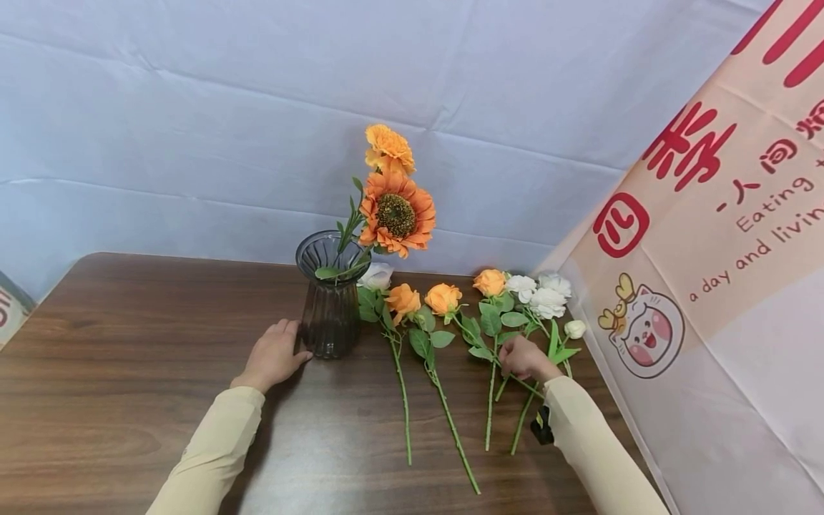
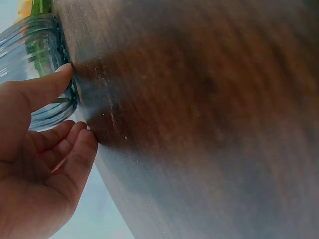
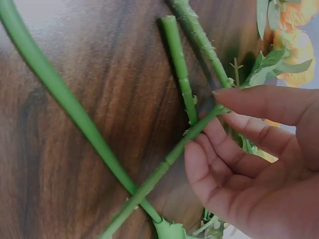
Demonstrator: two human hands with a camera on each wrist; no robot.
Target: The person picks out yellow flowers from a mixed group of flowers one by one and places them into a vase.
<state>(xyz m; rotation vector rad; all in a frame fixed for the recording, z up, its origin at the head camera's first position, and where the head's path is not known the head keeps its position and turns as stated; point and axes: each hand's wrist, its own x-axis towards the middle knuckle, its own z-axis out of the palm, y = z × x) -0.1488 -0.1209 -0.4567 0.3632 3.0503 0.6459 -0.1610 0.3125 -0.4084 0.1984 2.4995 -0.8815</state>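
A dark ribbed glass vase (image 1: pixel 330 315) stands upright on the table, holding an orange sunflower (image 1: pixel 412 222) and a yellow-orange carnation (image 1: pixel 390 146). My left hand (image 1: pixel 273 355) lies at the lower left side of the vase. In the left wrist view, its thumb reaches across the vase base (image 2: pixel 50 112) and the other fingers bend loosely near the tabletop. On the right, my right hand (image 1: pixel 524 357) pinches a green stem (image 3: pixel 164 167) between thumb and fingers. That stem appears to belong to an orange rose (image 1: pixel 443 299); other stems cross beneath it.
Another orange rose (image 1: pixel 403 302) lies right of the vase, and a third orange rose (image 1: pixel 490 282) lies farther right. White flowers (image 1: pixel 547 302) and a small white bud (image 1: pixel 575 329) lie near the right edge. A white rose (image 1: pixel 376 275) is partly behind the vase. Cloth (image 1: pixel 225 143) hangs behind.
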